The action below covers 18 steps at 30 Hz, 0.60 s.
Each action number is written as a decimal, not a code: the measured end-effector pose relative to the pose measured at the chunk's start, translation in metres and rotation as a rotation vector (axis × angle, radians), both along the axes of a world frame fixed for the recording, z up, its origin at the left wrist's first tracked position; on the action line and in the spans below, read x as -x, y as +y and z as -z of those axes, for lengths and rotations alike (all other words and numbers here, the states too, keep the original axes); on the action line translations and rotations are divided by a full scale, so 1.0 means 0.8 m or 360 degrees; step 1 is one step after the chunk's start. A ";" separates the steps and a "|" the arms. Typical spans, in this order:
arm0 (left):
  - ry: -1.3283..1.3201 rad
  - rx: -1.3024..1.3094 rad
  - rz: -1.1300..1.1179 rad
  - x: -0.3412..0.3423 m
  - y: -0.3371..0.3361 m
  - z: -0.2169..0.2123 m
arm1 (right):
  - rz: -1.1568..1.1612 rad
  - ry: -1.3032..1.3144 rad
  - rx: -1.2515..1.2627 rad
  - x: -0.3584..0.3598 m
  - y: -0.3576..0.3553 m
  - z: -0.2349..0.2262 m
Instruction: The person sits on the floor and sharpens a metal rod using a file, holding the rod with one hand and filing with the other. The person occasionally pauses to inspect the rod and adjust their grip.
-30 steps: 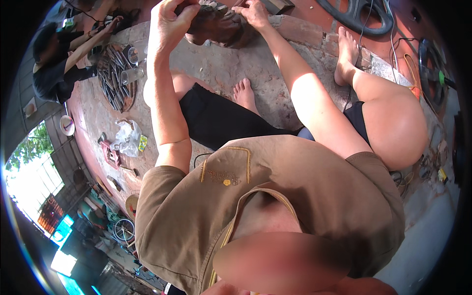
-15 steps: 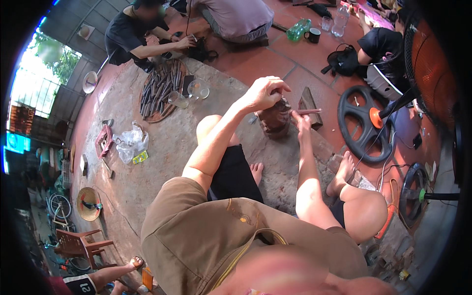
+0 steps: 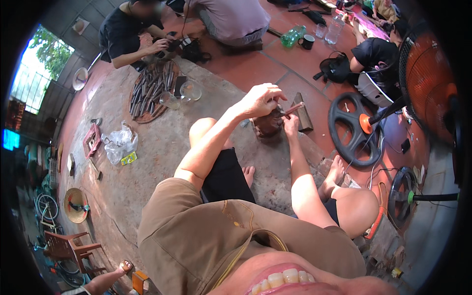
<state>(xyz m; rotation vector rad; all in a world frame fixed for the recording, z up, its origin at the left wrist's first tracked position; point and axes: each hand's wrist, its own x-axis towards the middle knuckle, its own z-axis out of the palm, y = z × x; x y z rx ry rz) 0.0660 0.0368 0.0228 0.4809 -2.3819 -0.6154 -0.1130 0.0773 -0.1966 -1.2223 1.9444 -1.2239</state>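
A brown carved block [image 3: 267, 127], rounded and wood-like, stands on the rough concrete between my feet. My left hand [image 3: 261, 100] curves over its top with the fingers bent down onto it; the fingertips are partly hidden. At the block's right side, my right hand [image 3: 291, 124] is closed round a thin chisel-like tool [image 3: 296, 107]. The reddish handle slants up to the right, while the other end meets the block beneath my left fingers and cannot be made out. Just right of both hands lies a wooden plank [image 3: 305, 114].
Many dark carving tools lie on a round tray [image 3: 160, 110], beside glass cups [image 3: 189, 91]. A plastic bag [image 3: 120, 143] lies left. A fan base [image 3: 334, 129] and fan [image 3: 427, 83] stand right. A person in black [image 3: 125, 37] and one in pink [image 3: 231, 19] sit ahead.
The tool in my right hand has swung from nearly level to slanting up to the right. My right hand sits closer to the block. The whole view has shifted slightly.
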 end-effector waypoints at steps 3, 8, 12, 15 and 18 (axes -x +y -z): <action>-0.0051 -0.0030 -0.0021 0.003 0.000 -0.001 | -0.0004 -0.0013 -0.0050 0.010 -0.005 0.014; -0.0082 -0.0050 -0.0071 -0.009 -0.008 0.002 | 0.0203 0.0092 0.0048 -0.025 -0.019 0.009; -0.0142 -0.0120 -0.0068 0.001 -0.008 -0.010 | 0.0213 0.0042 0.0041 -0.016 -0.022 0.019; -0.0157 -0.0160 -0.0100 -0.002 -0.006 -0.012 | 0.0137 -0.0206 -0.0022 -0.014 -0.021 0.024; -0.0128 -0.0198 -0.0044 0.012 -0.001 -0.012 | 0.0186 -0.0407 -0.0043 0.011 -0.011 0.057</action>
